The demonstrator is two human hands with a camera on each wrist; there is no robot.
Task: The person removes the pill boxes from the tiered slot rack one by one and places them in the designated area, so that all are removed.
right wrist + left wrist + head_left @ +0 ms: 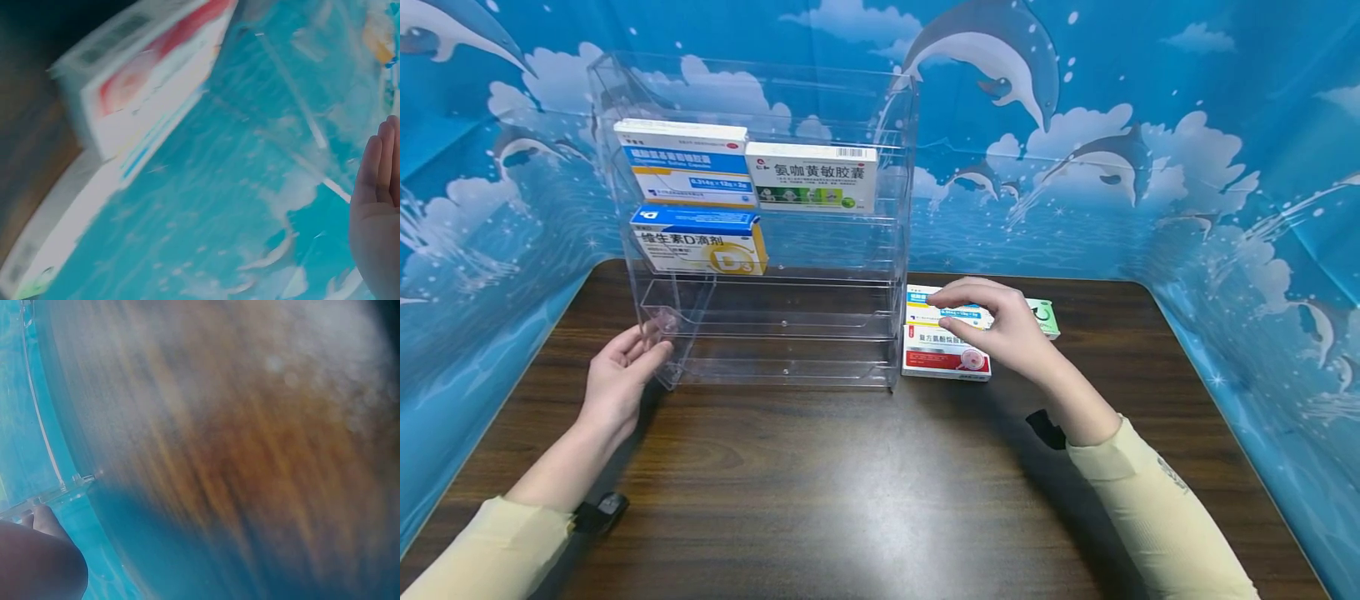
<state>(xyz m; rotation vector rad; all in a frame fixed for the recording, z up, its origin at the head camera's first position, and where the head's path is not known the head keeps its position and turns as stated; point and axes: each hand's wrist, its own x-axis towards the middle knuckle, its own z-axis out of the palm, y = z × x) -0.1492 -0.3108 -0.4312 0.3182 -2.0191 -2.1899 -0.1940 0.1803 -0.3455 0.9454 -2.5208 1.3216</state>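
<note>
A clear plastic tiered display rack [786, 373] stands on the table. At its lower left side edge, my left hand [613, 383] pinches it between thumb and fingers. My right hand [1011, 329], fingers bent and thumb apart, hovers over medicine boxes lying right of the rack, with nothing between its fingertips. Nearest lies a white-and-red medicine box [946, 354]. Behind it is a blue-and-white medicine box [917, 307], partly hidden by the hand. A green medicine box [1045, 317] shows beyond the hand. In the right wrist view, the fingers [369, 172] look straight, apart from the boxes.
On the rack's upper tiers sit a blue-and-white box [688, 167], a white-and-green box [812, 179] and, lower left, a blue, white and yellow vitamin D drops box [700, 242]. The dark wooden table [850, 492] meets a blue dolphin-print curtain [1112, 225] behind.
</note>
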